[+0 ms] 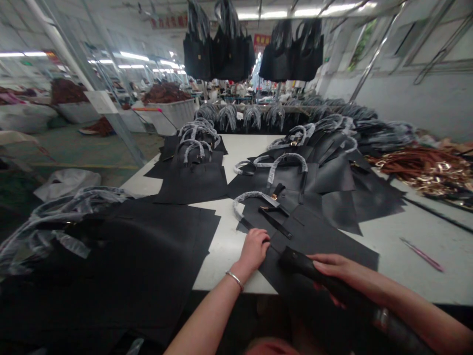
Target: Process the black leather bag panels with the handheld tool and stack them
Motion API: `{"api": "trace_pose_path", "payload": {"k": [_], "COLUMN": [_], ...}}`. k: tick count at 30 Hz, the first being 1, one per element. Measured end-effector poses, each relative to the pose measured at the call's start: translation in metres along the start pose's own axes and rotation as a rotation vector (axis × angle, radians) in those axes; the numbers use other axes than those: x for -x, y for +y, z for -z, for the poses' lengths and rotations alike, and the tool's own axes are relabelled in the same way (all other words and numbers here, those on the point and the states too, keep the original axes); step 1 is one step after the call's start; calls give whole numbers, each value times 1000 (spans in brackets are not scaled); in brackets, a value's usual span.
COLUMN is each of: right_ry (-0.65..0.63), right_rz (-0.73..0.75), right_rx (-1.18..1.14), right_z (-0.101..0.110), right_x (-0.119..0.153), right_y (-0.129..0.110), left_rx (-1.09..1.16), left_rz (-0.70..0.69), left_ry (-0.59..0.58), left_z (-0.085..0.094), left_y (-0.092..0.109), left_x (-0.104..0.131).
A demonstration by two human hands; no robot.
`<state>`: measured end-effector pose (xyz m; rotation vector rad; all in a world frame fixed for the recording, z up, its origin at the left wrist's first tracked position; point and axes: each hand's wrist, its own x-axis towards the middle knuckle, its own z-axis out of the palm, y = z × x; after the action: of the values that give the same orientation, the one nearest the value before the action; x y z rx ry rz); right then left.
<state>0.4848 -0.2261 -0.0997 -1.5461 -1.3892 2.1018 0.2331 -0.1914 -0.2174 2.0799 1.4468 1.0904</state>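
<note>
Left hand (254, 246) comes first, but far off to its left lies a big pile of black sheets (140, 261) at the near edge of the white table (225, 241), with clear plastic wrap (55, 222) bunched up on its far left side. Next to that pile is a bare strip of table, and then the left arm reaches up from the bottom, a thin silver bracelet (235, 279) on the wrist. That hand is bent down at the wrist with the fingers curled, and the fingertips press on the edge of a flat black bag piece (314, 236). I cannot tell if it pinches the edge or just pushes on it. Just past the hand, a wrapped handle (251, 197) and a thin black strap (275, 222) lie on the same piece. Farther back, more black bag pieces with wrapped handles (195, 148) lie in rows, and finished black bags (221, 49) hang above them. To the right, the right hand (336, 268) lies flat and stretched out, palm down, on top of a long black roll (332, 281) that points toward the left hand; fingers below seem to wrap under it. The right arm runs off to the bottom right corner. Farther right, a pink pen (421, 254) lies alone on the table, and brown straps (424, 165) sit heaped at the far right.
</note>
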Motion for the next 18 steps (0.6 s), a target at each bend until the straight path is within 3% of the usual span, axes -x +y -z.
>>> {"api": "trace_pose_path", "payload": {"k": [4, 7, 11, 14, 18], "right_ry": [-46, 73, 209, 114, 43], "right_rz": [18, 122, 181, 88, 96], "right_rx": [-42, -50, -46, -65, -66], "right_z": [-12, -11, 5, 9, -10], "right_x": [-20, -29, -13, 2, -8], "right_y": [1, -8, -8, 4, 15], "left_rx": [30, 24, 1, -14, -41], "left_rz": [11, 6, 3, -12, -31], "left_ry": [9, 5, 2, 1, -10], "left_z": [-2, -2, -1, -1, -1], "left_y": [-1, -1, 1, 2, 1], "left_x": [-3, -3, -1, -2, -3]}}
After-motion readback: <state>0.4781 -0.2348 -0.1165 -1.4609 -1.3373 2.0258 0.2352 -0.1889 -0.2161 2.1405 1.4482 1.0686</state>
